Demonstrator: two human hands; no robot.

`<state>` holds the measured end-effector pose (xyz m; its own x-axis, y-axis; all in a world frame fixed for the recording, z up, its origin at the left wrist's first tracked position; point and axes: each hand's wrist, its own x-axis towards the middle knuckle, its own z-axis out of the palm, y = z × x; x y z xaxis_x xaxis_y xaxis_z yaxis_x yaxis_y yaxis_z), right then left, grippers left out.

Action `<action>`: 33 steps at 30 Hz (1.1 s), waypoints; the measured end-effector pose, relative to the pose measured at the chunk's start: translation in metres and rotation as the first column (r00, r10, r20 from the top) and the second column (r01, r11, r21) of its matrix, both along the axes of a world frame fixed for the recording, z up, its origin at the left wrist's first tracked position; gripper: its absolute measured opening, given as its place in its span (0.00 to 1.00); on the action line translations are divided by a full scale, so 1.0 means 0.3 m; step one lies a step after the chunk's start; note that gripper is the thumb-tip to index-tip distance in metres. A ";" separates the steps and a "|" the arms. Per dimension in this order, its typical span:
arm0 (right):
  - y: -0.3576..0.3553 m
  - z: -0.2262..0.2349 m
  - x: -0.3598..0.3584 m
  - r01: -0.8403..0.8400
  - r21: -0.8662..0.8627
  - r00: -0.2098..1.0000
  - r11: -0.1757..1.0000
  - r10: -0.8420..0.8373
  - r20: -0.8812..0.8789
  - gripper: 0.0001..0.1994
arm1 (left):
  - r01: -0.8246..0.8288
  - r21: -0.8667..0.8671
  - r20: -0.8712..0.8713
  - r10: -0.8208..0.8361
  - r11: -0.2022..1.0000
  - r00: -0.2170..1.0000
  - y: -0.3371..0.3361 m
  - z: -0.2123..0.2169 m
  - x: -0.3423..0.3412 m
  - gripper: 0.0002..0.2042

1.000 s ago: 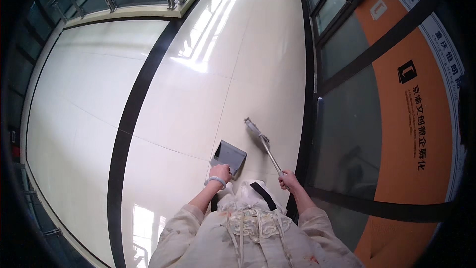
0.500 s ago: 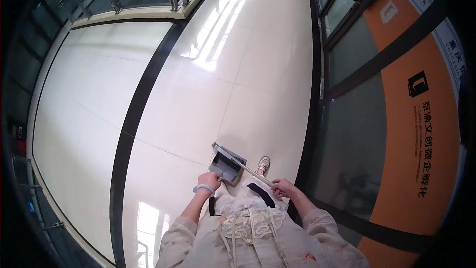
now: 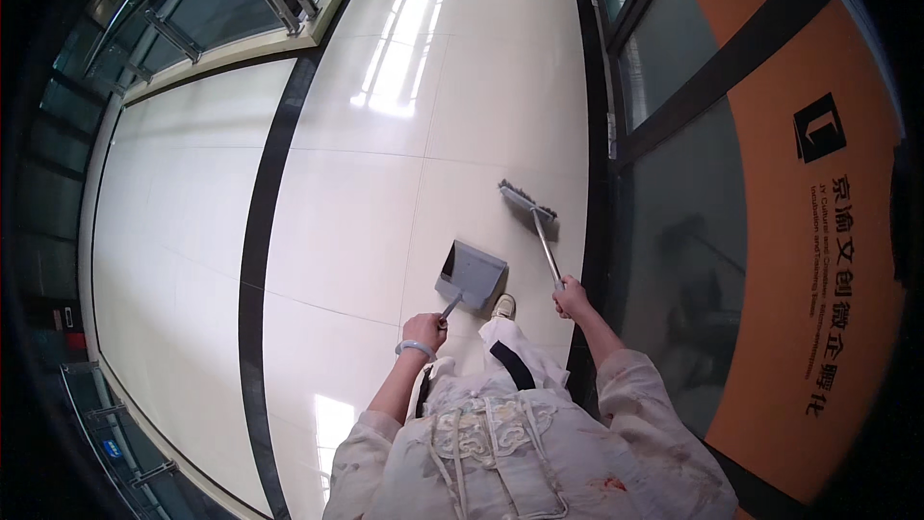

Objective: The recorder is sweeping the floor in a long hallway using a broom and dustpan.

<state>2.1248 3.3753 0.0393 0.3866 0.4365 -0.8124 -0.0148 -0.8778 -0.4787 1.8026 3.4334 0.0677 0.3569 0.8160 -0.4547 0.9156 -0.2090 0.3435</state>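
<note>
My left hand (image 3: pixel 425 330), with a pale bangle at its wrist, is closed around the handle of a grey dustpan (image 3: pixel 474 274). The pan is tilted, its dark hollow showing on the left side, just ahead of my foot. Wrapped round the light-coloured stick of a broom is my right hand (image 3: pixel 571 299). The broom (image 3: pixel 527 200) has a grey head with dark bristles and reaches forward to the right, apart from the dustpan. Whether the dustpan touches the floor I cannot tell.
Glossy cream floor tiles (image 3: pixel 366 193) run ahead, with a dark stripe (image 3: pixel 252 299) on the left. Along the right stand glass doors (image 3: pixel 674 202) and an orange panel (image 3: pixel 808 260). A metal and glass railing (image 3: pixel 231 14) is at the far left. My shoe (image 3: pixel 504 306) shows beside the dustpan.
The broom has swung from over the dustpan forward to the right, with my right hand moving ahead. The dustpan has turned and shifted slightly right and forward. My view has moved along the corridor.
</note>
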 end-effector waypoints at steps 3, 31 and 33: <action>0.017 -0.076 0.038 -0.047 0.019 0.997 0.999 0.046 0.058 0.13 | 0.012 -0.021 0.037 -0.011 1.000 0.999 0.054 -0.012 0.122 0.07; 0.049 0.069 -0.077 0.015 -0.090 0.978 0.996 -0.033 -0.204 0.17 | 0.099 -0.106 0.165 -0.081 0.989 0.983 0.459 -0.087 0.220 0.08; 0.035 0.132 -0.047 0.088 -0.115 0.945 0.989 -0.120 -0.306 0.18 | 0.109 -0.093 0.197 -0.089 0.990 0.976 0.526 -0.048 0.210 0.08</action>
<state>2.1106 3.3858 0.0788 0.1466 0.3191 -0.9363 -0.2428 -0.9059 -0.3468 1.8657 3.5912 0.0532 0.5220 0.7251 -0.4492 0.8072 -0.2497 0.5349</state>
